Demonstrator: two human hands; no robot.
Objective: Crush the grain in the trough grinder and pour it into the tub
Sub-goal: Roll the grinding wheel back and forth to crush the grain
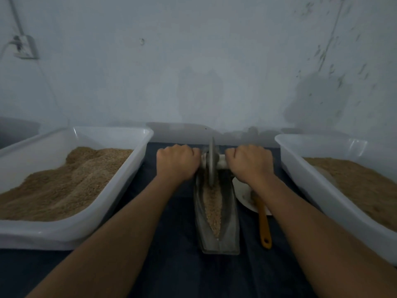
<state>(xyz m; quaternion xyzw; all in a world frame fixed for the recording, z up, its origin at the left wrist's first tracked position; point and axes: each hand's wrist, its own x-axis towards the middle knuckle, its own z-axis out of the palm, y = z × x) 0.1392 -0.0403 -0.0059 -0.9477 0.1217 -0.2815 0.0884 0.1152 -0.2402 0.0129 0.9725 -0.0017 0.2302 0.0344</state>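
Left hand (177, 163): gripped the axle (222, 162) left of the wheel (212, 162).
Right hand (250, 163): gripped the axle's right end.
Wheel: stood upright at the trough (217, 214) far end — grain (213, 208) lay along the groove.

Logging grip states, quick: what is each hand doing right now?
Left hand: closed around the pale axle handle of the grey metal grinding wheel, left side.
Right hand: closed around the same handle, right side.

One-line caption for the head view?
Both hands grip the grinding wheel's axle over the grain-filled metal trough grinder.
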